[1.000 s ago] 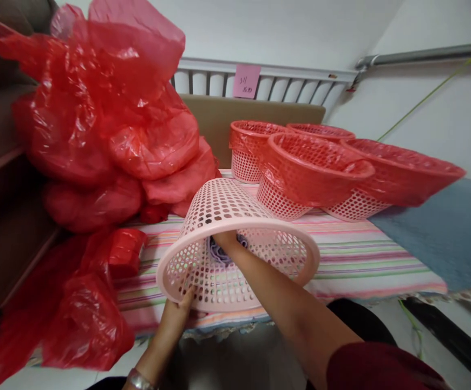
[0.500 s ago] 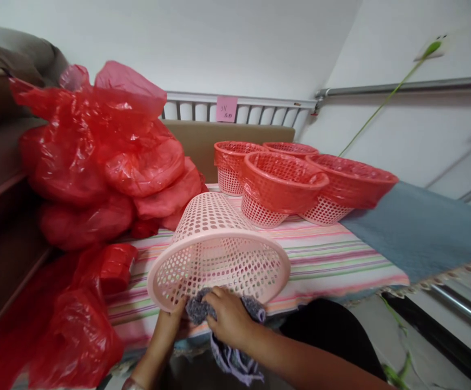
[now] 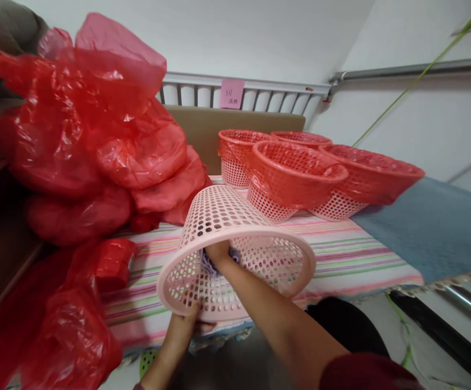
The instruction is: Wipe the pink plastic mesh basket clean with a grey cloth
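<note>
A pink perforated basket lies on its side on the striped cloth, its mouth facing me. My left hand grips the lower left of its rim, thumb on the inner side. Deep inside the basket is my right hand, closed on a grey-purple cloth that touches the inner wall; its fingertips are partly hidden by the basket's upper rim and side.
Several pink baskets lined with red bags stand behind to the right. Red plastic bags are heaped at the left, with a red roll in front. A blue cloth lies at the right.
My right hand has moved from the basket's lower rim up and into its inside, taking the cloth along. My left hand still holds the rim. The view has shifted slightly.
</note>
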`<action>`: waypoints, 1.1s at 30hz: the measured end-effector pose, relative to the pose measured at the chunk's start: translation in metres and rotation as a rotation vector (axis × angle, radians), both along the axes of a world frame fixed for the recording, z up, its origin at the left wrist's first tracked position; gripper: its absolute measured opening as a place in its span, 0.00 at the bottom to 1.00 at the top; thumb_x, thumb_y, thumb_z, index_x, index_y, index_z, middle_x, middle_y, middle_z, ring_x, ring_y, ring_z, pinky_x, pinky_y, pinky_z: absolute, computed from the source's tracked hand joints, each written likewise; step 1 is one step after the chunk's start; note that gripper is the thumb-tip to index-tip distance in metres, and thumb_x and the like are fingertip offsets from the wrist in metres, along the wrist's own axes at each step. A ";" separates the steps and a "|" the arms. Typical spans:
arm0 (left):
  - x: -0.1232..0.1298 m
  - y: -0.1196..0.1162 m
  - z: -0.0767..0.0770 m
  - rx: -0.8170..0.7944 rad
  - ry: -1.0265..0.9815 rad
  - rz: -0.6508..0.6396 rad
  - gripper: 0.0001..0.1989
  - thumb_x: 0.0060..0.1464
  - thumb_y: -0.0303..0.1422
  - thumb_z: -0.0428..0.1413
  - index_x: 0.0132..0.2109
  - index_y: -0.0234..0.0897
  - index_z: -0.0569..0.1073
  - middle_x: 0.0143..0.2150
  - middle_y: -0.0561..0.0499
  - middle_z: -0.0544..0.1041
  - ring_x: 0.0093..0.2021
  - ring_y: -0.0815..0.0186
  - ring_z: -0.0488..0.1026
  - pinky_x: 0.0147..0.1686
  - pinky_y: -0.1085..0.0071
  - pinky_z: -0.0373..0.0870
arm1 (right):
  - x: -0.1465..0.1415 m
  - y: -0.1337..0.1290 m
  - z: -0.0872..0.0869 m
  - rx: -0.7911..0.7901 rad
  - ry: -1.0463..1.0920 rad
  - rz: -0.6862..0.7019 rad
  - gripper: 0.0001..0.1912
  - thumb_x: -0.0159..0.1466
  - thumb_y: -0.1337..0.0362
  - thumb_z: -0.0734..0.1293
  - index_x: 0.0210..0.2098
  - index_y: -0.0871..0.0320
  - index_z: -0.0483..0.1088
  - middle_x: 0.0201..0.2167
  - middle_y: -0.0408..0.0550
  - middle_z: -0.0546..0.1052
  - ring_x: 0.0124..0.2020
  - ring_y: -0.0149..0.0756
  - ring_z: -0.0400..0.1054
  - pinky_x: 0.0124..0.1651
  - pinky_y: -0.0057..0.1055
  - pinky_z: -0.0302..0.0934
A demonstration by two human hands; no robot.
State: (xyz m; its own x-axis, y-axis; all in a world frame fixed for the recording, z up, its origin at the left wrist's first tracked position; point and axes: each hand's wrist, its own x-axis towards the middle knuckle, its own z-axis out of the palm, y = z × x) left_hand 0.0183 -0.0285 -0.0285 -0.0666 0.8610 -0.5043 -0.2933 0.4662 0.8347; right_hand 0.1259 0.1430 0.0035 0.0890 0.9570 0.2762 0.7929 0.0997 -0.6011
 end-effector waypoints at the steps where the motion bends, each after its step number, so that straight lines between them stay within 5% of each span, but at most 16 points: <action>1: 0.000 -0.001 0.003 0.002 -0.003 -0.006 0.38 0.50 0.35 0.65 0.66 0.36 0.60 0.53 0.36 0.79 0.33 0.54 0.83 0.25 0.66 0.81 | -0.001 0.012 0.000 0.007 0.007 -0.007 0.18 0.69 0.63 0.59 0.55 0.57 0.70 0.58 0.53 0.72 0.63 0.45 0.60 0.66 0.41 0.50; 6: -0.015 -0.004 0.023 -0.049 -0.003 -0.037 0.29 0.55 0.35 0.61 0.62 0.30 0.66 0.45 0.38 0.83 0.28 0.59 0.82 0.31 0.65 0.82 | 0.003 0.031 -0.001 -0.039 -0.012 0.014 0.18 0.69 0.66 0.57 0.54 0.59 0.71 0.57 0.55 0.74 0.60 0.46 0.64 0.63 0.40 0.53; 12: -0.032 0.002 0.027 -0.005 0.075 0.055 0.33 0.54 0.37 0.63 0.66 0.42 0.65 0.56 0.39 0.78 0.29 0.59 0.82 0.27 0.62 0.82 | 0.006 0.008 0.017 -0.120 -0.167 0.094 0.22 0.67 0.68 0.58 0.60 0.58 0.66 0.58 0.56 0.72 0.61 0.48 0.62 0.61 0.40 0.54; 18: -0.030 0.003 0.009 0.007 0.011 0.071 0.32 0.55 0.35 0.61 0.66 0.41 0.64 0.54 0.40 0.78 0.34 0.57 0.82 0.30 0.61 0.82 | 0.016 -0.083 0.015 -0.202 -0.368 0.245 0.16 0.63 0.66 0.63 0.49 0.60 0.71 0.49 0.55 0.75 0.50 0.45 0.68 0.53 0.37 0.60; 24: -0.030 0.000 0.012 -0.034 0.043 0.058 0.29 0.57 0.33 0.58 0.65 0.38 0.64 0.44 0.43 0.81 0.31 0.57 0.82 0.31 0.61 0.82 | 0.037 -0.172 0.005 -0.202 -0.348 0.419 0.15 0.61 0.67 0.64 0.47 0.55 0.71 0.48 0.51 0.73 0.51 0.46 0.65 0.54 0.40 0.59; 28: -0.030 0.000 0.013 -0.026 0.067 0.034 0.30 0.57 0.37 0.59 0.65 0.39 0.65 0.45 0.41 0.82 0.30 0.57 0.82 0.30 0.61 0.81 | 0.034 -0.161 0.008 -0.216 -0.336 0.364 0.15 0.61 0.67 0.64 0.48 0.55 0.71 0.47 0.51 0.74 0.51 0.46 0.66 0.55 0.39 0.59; 33: -0.031 0.002 0.010 0.008 0.086 0.010 0.32 0.55 0.37 0.61 0.65 0.39 0.65 0.47 0.40 0.81 0.27 0.59 0.81 0.28 0.61 0.80 | 0.013 -0.090 0.010 -0.208 -0.343 0.178 0.18 0.63 0.68 0.62 0.53 0.60 0.70 0.48 0.57 0.74 0.50 0.48 0.68 0.53 0.40 0.60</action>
